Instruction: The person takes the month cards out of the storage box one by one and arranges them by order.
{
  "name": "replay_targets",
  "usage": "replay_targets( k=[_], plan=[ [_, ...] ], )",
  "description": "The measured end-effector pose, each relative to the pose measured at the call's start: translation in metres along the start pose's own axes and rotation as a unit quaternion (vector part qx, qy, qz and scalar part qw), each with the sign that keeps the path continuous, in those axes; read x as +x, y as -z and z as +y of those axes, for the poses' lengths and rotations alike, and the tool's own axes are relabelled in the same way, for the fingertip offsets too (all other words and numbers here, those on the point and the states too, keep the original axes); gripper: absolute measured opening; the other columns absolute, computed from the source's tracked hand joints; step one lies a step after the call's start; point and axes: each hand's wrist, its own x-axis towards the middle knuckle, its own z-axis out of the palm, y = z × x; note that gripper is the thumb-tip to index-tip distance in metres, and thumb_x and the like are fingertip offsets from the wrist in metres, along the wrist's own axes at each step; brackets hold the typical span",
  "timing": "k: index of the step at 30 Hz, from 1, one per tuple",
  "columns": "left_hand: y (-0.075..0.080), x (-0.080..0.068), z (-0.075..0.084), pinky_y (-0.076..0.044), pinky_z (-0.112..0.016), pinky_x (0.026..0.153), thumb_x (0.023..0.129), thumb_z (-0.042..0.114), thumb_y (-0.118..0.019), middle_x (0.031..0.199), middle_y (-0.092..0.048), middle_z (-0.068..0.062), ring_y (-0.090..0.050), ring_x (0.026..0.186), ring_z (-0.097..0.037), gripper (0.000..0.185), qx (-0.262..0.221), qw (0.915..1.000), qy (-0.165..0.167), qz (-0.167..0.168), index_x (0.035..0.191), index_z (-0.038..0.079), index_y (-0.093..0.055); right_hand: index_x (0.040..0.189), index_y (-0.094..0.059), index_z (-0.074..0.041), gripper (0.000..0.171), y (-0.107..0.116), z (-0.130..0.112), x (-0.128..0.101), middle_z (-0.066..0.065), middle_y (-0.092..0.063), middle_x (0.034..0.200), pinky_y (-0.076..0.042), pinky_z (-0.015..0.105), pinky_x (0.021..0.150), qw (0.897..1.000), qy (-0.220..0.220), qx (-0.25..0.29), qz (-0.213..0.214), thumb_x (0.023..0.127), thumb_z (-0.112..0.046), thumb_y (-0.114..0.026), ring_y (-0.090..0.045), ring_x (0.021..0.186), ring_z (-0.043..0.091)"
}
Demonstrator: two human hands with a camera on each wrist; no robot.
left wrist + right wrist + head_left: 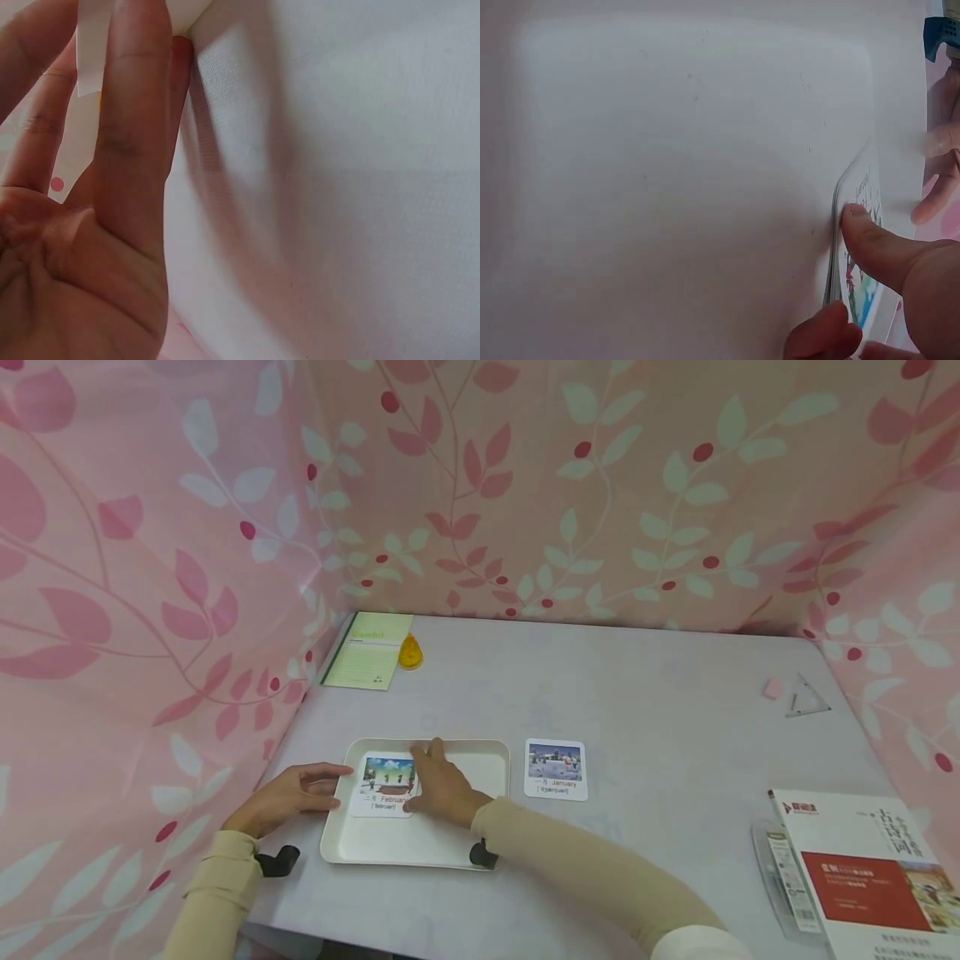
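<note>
A white tray (450,850) lies on the table with a picture card (384,787) labelled "February" in its left part. From above, my right hand (447,787) grips that card at its right side. Up close in the right wrist view, the thumb (877,238) lies on the card's face and other fingers are at its edge, with more cards stacked beneath. My left hand (288,795) touches the tray's left rim, its fingers (135,112) fairly straight. Right of the tray, a "January" card (555,768) lies face up.
At the back left lie a green notebook (363,652) and a yellow teardrop-shaped item (410,653). A pink eraser (772,687) and a clear set square (807,700) are back right. Front right, a book (855,877) overlaps a clear case (783,877). Patterned curtains (510,485) enclose the table.
</note>
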Motion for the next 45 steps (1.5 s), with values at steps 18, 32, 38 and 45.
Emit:
replay_targets(
  k=[18,32,38,45],
  plan=[
    [0.001,0.0,-0.002,-0.058,-0.041,0.09,0.089,0.009,-0.081,0.147,-0.05,-0.031,-0.059,0.127,-0.037,0.064,-0.01,0.9999,-0.006,-0.011,0.145,-0.003,-0.054,0.154,-0.042,0.001,0.078,0.015,0.009,-0.006,0.002,-0.068,0.098,-0.051,0.026,0.088,0.994,0.046,0.101,0.01,0.087,-0.008,-0.082,-0.058,0.084,0.009],
    [0.001,0.001,-0.004,-0.057,-0.039,0.089,0.087,0.011,-0.082,0.145,-0.053,-0.028,-0.059,0.126,-0.033,0.066,0.006,0.9999,0.006,0.006,0.146,0.0,-0.054,0.159,-0.038,-0.008,0.079,0.118,0.097,-0.061,0.01,-0.062,0.117,-0.049,0.029,0.064,0.969,-0.018,0.244,0.031,0.091,-0.009,-0.078,-0.062,0.082,0.016],
    [0.004,0.0,-0.006,-0.057,-0.037,0.088,0.087,0.012,-0.082,0.145,-0.054,-0.028,-0.06,0.126,-0.033,0.068,0.006,0.9998,0.012,0.015,0.146,-0.001,-0.053,0.161,-0.035,-0.01,0.078,0.161,0.185,-0.109,0.016,-0.059,0.125,-0.049,0.029,0.06,0.967,-0.062,0.239,0.057,0.094,-0.012,-0.076,-0.061,0.091,0.023],
    [0.001,0.002,-0.004,-0.058,-0.037,0.088,0.088,0.011,-0.081,0.145,-0.053,-0.03,-0.062,0.122,-0.03,0.067,-0.002,1.0,0.005,-0.002,0.146,-0.003,-0.051,0.16,-0.034,-0.008,0.077,0.193,0.256,-0.17,0.02,-0.055,0.126,-0.047,0.028,0.055,0.973,-0.107,0.191,0.067,0.095,-0.014,-0.075,-0.054,0.081,0.021]
  ],
)
